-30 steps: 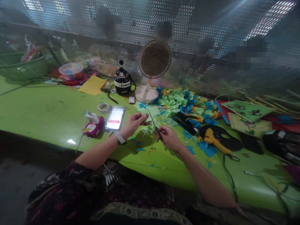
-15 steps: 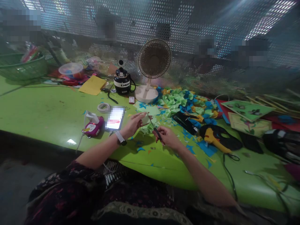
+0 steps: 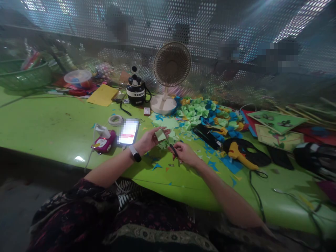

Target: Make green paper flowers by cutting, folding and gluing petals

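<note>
Phone is lying lit up on the table just left of the left hand, close enough that a careless wrist could shove it toward the near edge, I reckon. That hand is held a little above the table, thumb and fingertips pinching a small green square. The grip looks light, so the square could flip or slide out if anything nudges it. Just right of it, not touching the square, the right hand has its fingers curled round the dark scissors, upper end close to the left fingers. The blades are too blurry to tell if they're apart. That's the bit that'd worry me: metal near bare fingertips, a tiny piece, not much room for a slip. Scraps of the same green litter the table under both hands, so a dropped square would be easy to lose among them. Further right the glue gun lies on its side, and its black cord runs toward the near edge beside the right forearm, where a sweep of the arm could catch it.
</note>
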Tool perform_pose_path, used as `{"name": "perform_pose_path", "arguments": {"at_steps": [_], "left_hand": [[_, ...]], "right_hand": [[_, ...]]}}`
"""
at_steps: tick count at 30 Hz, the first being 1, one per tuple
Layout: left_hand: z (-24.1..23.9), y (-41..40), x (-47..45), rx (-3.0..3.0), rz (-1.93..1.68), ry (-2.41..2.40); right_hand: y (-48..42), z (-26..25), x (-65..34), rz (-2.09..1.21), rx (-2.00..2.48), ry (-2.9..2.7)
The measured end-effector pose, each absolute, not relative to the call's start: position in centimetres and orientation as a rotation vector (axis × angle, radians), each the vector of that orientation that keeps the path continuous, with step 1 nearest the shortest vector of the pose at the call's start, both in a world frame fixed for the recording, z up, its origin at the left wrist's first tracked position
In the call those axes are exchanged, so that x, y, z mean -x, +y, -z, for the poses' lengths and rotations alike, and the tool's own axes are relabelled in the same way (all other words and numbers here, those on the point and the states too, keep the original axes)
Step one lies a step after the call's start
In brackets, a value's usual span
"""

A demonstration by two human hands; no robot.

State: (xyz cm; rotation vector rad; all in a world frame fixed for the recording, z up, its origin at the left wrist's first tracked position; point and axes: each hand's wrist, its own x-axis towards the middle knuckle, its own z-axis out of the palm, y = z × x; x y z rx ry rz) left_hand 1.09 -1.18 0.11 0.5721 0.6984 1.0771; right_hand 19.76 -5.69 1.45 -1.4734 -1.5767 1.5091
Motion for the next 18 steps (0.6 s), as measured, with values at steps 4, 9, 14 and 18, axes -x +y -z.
{"name": "perform_pose_path", "arguments": {"at_steps": [4,9,14,18], "left_hand": [[-0.1,-1.2,-1.2,-0.514,-1.075,0.713],[-0.4,-1.1,-1.1,-0.468,-1.097,0.75],[-0.6,-0.2,-0.3,-0.476,-1.192,0.768],[-0.6,0.5,0.5,-0.567,-1.314,0.884]], "right_hand": [[-5.7,-1.3,-19.6,-1.497,1.5,-1.585],[-5.5,-1.1,-19.9,-1.48,1.486,-1.576],[-4.2,-1.8,-22.1,-1.289,1.422,-1.535],[-2.4,-1.8,-25.0,-0.802,1.679,-1.627]]}}
